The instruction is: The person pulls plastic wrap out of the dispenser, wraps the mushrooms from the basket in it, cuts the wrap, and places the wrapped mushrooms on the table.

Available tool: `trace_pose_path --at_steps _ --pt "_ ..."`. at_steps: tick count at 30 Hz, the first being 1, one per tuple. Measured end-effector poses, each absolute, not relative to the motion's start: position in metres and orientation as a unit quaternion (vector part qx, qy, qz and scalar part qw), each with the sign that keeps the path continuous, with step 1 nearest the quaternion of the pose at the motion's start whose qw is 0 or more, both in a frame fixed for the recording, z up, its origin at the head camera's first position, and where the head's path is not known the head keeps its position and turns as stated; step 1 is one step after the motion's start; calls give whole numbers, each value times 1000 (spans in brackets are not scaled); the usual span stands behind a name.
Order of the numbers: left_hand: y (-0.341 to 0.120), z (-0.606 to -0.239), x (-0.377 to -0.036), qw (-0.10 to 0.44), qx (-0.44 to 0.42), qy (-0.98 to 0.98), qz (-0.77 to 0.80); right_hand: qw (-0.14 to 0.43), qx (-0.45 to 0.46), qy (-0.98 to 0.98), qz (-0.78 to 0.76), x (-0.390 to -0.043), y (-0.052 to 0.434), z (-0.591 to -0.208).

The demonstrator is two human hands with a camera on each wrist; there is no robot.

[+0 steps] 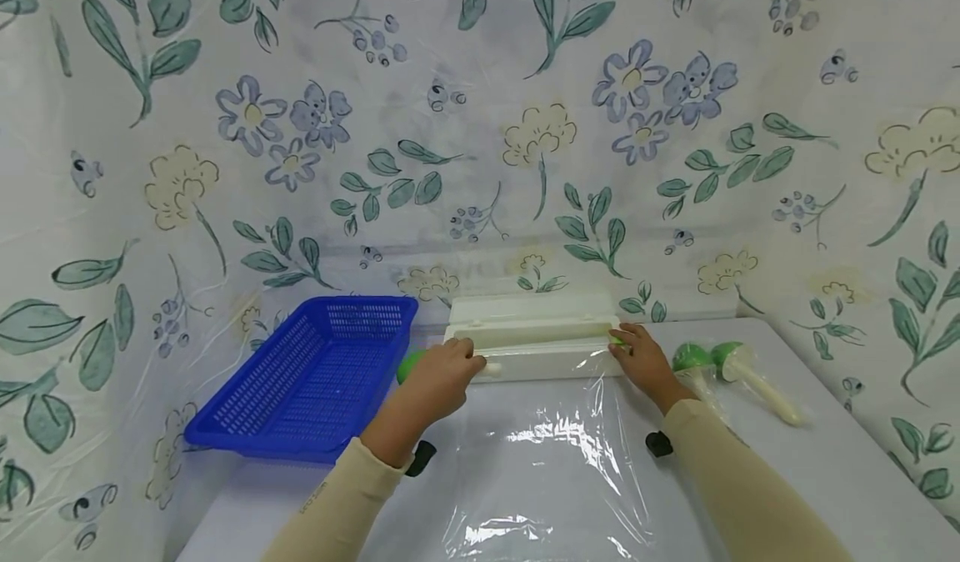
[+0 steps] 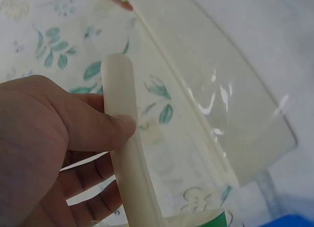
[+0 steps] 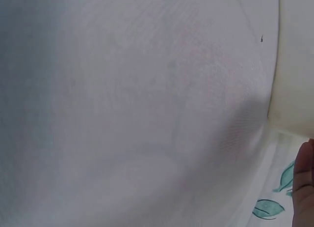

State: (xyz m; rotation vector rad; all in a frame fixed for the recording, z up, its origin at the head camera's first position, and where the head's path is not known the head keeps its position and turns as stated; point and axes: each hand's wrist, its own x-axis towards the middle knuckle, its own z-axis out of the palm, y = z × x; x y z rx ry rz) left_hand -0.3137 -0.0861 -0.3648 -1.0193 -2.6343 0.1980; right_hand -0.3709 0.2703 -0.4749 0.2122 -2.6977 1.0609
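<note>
My left hand grips the cream handle of a ladle, thumb laid along it. Green shows on the ladle's bowl at the lower edge of the left wrist view. At the right end of a white cling film box, my right hand pinches a small green slider. The box stands with its lid raised. From it a sheet of clear cling film stretches over the table toward me. The right wrist view catches only fingers at its edge.
A blue perforated basket stands at the left. Two more ladles with green bowls, one lying beside the other, rest at the right under clear film. Floral cloth hangs behind the white table.
</note>
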Motion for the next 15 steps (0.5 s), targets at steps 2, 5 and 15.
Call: trace_pose_path --at_steps 2,5,15 --pt "-80 -368 -310 146 -360 -919 71 118 75 -921 365 -371 270 -474" --pt "-71 -372 -303 153 -378 -910 71 119 84 -920 365 -371 271 -473" --pt "-41 -386 -280 184 -419 -880 130 108 93 -926 350 -369 273 -470"
